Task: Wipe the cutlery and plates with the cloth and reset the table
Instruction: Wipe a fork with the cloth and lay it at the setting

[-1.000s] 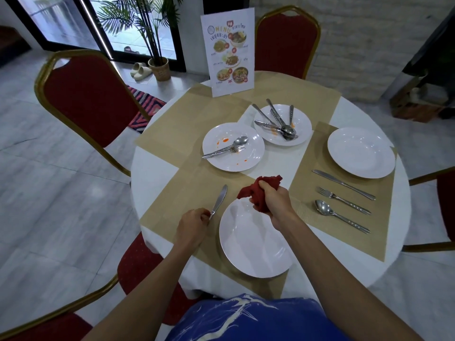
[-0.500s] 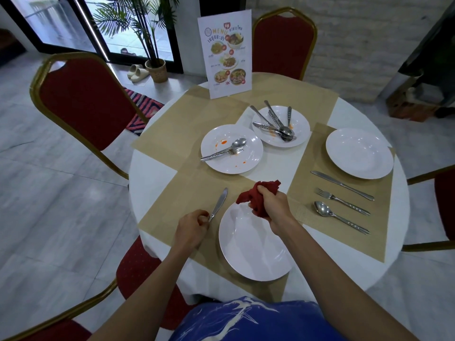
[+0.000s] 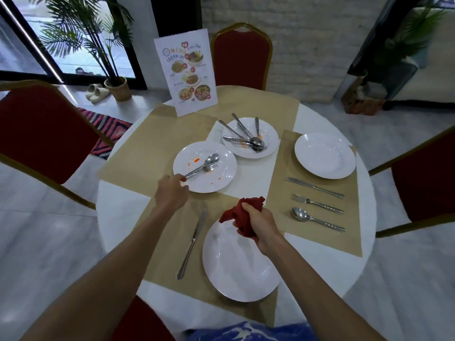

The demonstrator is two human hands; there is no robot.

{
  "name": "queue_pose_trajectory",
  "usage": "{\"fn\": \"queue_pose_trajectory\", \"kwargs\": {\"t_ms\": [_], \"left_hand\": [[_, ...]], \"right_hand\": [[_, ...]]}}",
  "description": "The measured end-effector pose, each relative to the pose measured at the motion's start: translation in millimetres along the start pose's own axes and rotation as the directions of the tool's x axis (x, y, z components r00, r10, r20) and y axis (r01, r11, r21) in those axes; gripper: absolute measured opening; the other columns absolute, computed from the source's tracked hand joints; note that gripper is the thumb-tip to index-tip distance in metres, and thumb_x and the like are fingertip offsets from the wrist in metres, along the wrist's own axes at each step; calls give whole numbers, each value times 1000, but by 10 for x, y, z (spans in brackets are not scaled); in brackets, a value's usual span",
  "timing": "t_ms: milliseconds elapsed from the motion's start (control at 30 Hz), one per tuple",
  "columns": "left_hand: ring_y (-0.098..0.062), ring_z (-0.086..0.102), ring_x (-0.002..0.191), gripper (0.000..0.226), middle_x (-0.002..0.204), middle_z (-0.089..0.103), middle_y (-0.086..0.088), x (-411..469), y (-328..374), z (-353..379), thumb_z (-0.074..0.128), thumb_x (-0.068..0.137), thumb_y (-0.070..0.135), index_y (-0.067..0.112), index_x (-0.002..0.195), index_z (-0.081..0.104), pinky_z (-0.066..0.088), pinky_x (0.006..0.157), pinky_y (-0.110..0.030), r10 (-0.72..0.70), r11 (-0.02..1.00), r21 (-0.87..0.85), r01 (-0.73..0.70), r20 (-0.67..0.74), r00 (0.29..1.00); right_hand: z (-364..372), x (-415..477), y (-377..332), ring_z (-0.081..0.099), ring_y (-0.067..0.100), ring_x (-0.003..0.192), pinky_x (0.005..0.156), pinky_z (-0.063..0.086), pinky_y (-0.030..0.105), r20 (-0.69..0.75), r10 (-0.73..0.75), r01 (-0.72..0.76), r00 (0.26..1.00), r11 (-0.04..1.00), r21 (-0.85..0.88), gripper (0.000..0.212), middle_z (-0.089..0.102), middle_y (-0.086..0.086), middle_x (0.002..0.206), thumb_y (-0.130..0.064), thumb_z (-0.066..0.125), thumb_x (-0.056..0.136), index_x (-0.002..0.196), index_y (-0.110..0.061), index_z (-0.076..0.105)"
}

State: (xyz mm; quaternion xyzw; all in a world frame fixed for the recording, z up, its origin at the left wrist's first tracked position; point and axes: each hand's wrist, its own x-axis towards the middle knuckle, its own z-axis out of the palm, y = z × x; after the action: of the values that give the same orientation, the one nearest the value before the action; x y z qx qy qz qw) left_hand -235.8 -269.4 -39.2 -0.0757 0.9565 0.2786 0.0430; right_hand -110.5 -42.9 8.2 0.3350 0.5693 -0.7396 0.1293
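My left hand (image 3: 172,191) reaches to the sauce-stained plate (image 3: 226,168), and its fingertips pinch the handle ends of the spoon and fork (image 3: 205,166) lying on it. Bunched in my right hand (image 3: 261,226) is the red cloth (image 3: 242,215), held over the far rim of the clean near plate (image 3: 236,267). A knife (image 3: 192,242) lies free on the beige placemat left of that plate. Behind, a second stained plate (image 3: 268,134) carries several pieces of cutlery (image 3: 246,139).
On the right placemat sit a clean plate (image 3: 325,155), a knife (image 3: 315,188), a fork (image 3: 317,204) and a spoon (image 3: 317,220). A menu card (image 3: 187,72) stands at the far side of the round table (image 3: 115,217). Red chairs (image 3: 46,134) ring it.
My left hand let go of the knife beside the near plate and moved forward to the cutlery on the stained plate. My right hand kept the cloth in place.
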Motion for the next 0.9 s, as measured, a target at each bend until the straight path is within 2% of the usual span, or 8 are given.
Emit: {"fn": "queue_pose_trajectory", "kwargs": {"t_ms": [100,233,333,433,633,700,900], "left_hand": [[-38,54,116,37,119,55,-20,255,27,-19,56,88,18,18,123,68,49,94,-43,-23,993,114,20,21,1000],[-38,60,105,27,111,59,-18,391,7,20,59,86,23,12,107,74,50,84,-41,0,975,222,-23,103,995],[-37,61,107,26,113,64,-15,384,21,46,65,84,24,13,105,74,49,82,-39,15,966,253,-48,131,991],[-35,63,104,21,110,67,-13,392,55,70,66,85,22,15,103,75,49,79,-38,19,965,257,-52,131,991],[-35,46,122,36,121,53,-16,420,51,107,68,90,29,12,121,60,45,92,-46,40,967,248,-58,78,996],[-34,44,124,34,123,51,-15,481,37,114,65,92,27,12,122,62,44,94,-47,21,962,270,-43,85,996],[-34,58,105,21,104,64,-11,596,26,103,63,84,14,10,101,74,52,79,-43,54,920,381,-86,93,994]], "right_hand": [[-15,-11,-17,71,23,69,64,56,36,-2,0,0,1000,1000,-4,23,77,21,92,-22,61,101,111,-3,67],[-29,-20,1,72,24,71,67,57,38,-30,7,-7,1000,1000,0,20,78,18,90,-23,61,101,109,-6,67],[-15,-36,32,69,24,67,61,52,35,-43,18,-17,999,1000,21,17,77,19,86,-21,60,101,101,-6,68],[0,-25,53,69,24,67,59,52,33,-55,34,-33,998,999,25,19,77,21,88,-21,60,102,102,-4,69],[37,-33,64,70,22,67,58,54,33,-66,60,-57,996,997,43,19,76,16,82,-21,60,102,107,-5,68],[28,-38,71,71,22,67,60,55,33,-66,66,-64,996,997,39,20,77,16,84,-23,61,102,110,-6,67],[-60,-39,61,72,24,73,65,57,35,-106,78,-74,991,996,43,20,77,17,91,-23,62,101,112,-7,66]]}}
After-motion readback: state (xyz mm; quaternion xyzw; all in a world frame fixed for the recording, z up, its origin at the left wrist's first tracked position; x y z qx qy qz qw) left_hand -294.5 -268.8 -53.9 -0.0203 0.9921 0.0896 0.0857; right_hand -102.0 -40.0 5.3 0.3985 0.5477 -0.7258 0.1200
